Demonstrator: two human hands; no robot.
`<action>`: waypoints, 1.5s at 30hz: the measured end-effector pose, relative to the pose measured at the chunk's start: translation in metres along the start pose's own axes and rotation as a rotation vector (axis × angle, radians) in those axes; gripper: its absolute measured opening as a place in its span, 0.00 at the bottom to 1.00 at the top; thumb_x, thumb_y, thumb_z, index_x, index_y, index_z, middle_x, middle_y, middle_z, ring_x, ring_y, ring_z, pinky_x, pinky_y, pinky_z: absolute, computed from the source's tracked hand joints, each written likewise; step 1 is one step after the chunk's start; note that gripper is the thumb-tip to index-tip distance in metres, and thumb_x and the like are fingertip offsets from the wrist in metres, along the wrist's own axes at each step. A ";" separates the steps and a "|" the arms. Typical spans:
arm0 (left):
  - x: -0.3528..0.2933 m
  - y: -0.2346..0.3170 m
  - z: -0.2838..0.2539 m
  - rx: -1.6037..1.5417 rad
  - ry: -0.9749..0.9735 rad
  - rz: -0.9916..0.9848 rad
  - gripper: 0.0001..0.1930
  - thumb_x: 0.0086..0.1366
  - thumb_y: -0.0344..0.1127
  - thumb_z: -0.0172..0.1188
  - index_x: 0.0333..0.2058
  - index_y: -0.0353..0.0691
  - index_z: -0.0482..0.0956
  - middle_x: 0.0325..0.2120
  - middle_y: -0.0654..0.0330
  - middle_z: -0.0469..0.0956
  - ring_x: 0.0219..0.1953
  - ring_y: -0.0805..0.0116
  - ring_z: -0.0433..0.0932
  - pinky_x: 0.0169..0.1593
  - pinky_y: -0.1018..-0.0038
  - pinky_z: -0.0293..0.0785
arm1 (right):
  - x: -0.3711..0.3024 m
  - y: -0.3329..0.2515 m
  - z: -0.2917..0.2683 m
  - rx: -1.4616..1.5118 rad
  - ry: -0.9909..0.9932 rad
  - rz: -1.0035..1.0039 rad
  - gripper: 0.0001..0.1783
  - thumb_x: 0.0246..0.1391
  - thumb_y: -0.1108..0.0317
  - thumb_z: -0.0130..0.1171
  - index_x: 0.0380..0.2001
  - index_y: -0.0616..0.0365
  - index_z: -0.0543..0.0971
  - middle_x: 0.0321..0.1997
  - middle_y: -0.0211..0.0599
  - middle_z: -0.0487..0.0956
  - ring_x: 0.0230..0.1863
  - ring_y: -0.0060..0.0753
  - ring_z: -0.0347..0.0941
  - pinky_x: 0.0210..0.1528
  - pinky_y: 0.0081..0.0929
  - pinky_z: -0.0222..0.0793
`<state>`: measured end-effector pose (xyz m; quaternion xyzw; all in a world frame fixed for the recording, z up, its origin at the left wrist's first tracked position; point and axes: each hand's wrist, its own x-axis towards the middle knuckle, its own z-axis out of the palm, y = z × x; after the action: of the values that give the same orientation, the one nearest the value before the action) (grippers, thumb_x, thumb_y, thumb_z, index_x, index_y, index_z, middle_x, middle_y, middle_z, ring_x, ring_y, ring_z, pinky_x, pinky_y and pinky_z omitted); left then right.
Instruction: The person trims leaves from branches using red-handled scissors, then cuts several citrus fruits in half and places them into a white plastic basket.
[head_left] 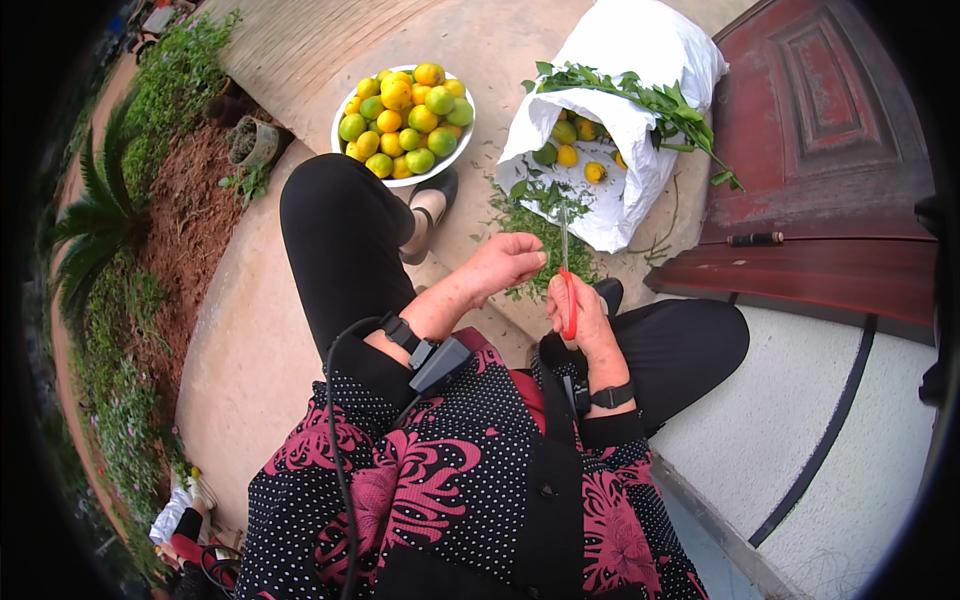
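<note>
White sack (640, 45), mouth open, fruit (567, 155) inside. Full fruit bowl (451, 162) left of it. Left hand (510, 262): fingers curled, nearly closed, can't tell if holding anything. Right hand (592, 322): closed round red scissors (571, 300), pointing sackward.

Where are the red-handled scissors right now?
In the head view, the scissors are right of centre, held in the right hand, beside the left hand, with their blades pointing up toward the white sack.
</note>
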<state>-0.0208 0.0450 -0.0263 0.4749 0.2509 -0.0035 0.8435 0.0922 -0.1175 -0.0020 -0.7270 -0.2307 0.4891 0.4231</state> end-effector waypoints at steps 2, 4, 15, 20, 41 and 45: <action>-0.002 0.001 0.001 0.095 -0.114 -0.023 0.07 0.68 0.35 0.57 0.31 0.40 0.76 0.19 0.72 0.69 0.21 0.83 0.64 0.24 0.83 0.59 | 0.000 -0.004 0.000 0.110 0.053 -0.061 0.17 0.64 0.53 0.57 0.33 0.58 0.76 0.22 0.25 0.73 0.18 0.14 0.66 0.20 0.16 0.62; -0.005 0.001 0.002 0.131 -0.186 -0.086 0.07 0.67 0.34 0.58 0.30 0.39 0.78 0.20 0.72 0.70 0.21 0.83 0.64 0.25 0.83 0.61 | 0.000 -0.007 0.000 0.175 0.039 -0.057 0.15 0.63 0.57 0.57 0.33 0.59 0.76 0.23 0.27 0.74 0.17 0.14 0.66 0.20 0.15 0.61; -0.007 0.002 0.002 0.076 -0.160 -0.137 0.07 0.66 0.35 0.61 0.32 0.39 0.79 0.20 0.69 0.74 0.22 0.81 0.70 0.26 0.83 0.66 | -0.002 -0.011 0.001 0.223 0.050 -0.067 0.10 0.62 0.65 0.53 0.32 0.62 0.75 0.24 0.32 0.76 0.18 0.17 0.67 0.21 0.17 0.63; -0.005 -0.001 0.004 -0.121 -0.072 -0.176 0.07 0.67 0.37 0.62 0.33 0.41 0.79 0.22 0.68 0.77 0.23 0.80 0.74 0.29 0.83 0.69 | 0.001 -0.009 0.004 0.320 0.153 -0.122 0.10 0.63 0.66 0.52 0.31 0.62 0.74 0.23 0.32 0.76 0.18 0.17 0.67 0.21 0.18 0.63; -0.003 0.006 -0.005 -0.161 0.067 0.092 0.04 0.69 0.35 0.57 0.38 0.43 0.76 0.25 0.72 0.73 0.25 0.82 0.68 0.31 0.84 0.64 | -0.004 0.005 -0.002 -0.132 -0.165 -0.065 0.31 0.65 0.37 0.46 0.37 0.61 0.73 0.30 0.34 0.75 0.28 0.29 0.72 0.33 0.29 0.69; -0.003 0.005 -0.005 -0.157 0.047 0.071 0.05 0.70 0.36 0.57 0.39 0.44 0.75 0.28 0.70 0.76 0.29 0.80 0.73 0.36 0.83 0.69 | -0.005 0.005 -0.002 -0.138 -0.169 -0.099 0.31 0.64 0.38 0.47 0.35 0.60 0.72 0.28 0.33 0.74 0.26 0.29 0.71 0.32 0.30 0.68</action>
<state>-0.0246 0.0510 -0.0226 0.4158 0.2534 0.0572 0.8715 0.0921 -0.1245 -0.0032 -0.6983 -0.3346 0.5101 0.3746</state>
